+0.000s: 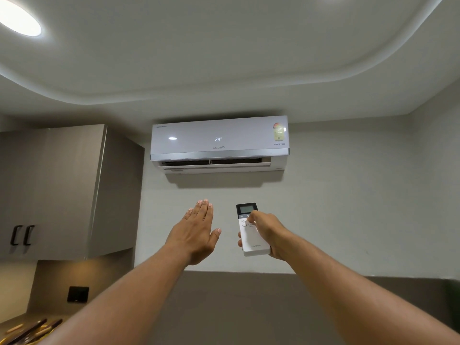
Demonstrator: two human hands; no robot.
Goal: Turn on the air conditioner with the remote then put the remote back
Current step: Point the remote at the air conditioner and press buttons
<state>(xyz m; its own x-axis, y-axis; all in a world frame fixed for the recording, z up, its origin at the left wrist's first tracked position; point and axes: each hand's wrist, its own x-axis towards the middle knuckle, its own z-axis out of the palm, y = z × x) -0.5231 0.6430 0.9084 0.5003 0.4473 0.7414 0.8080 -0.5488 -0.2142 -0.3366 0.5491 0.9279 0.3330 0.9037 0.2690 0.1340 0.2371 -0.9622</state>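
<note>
A white split air conditioner (219, 143) hangs high on the wall ahead. Its front shows "24°" lit and its lower flap stands open. My right hand (268, 232) is raised below it and grips a white remote (252, 235) with a dark screen at its top, pointed up at the unit. My thumb rests on the buttons just under the screen. My left hand (196, 232) is held up flat beside the remote, palm forward, fingers together, holding nothing.
A grey wall cabinet (67, 190) with two black handles hangs at the left. Below it sit a black wall socket (78, 294) and a counter corner with wooden utensils (32, 329). A round ceiling light (17, 17) glows at top left.
</note>
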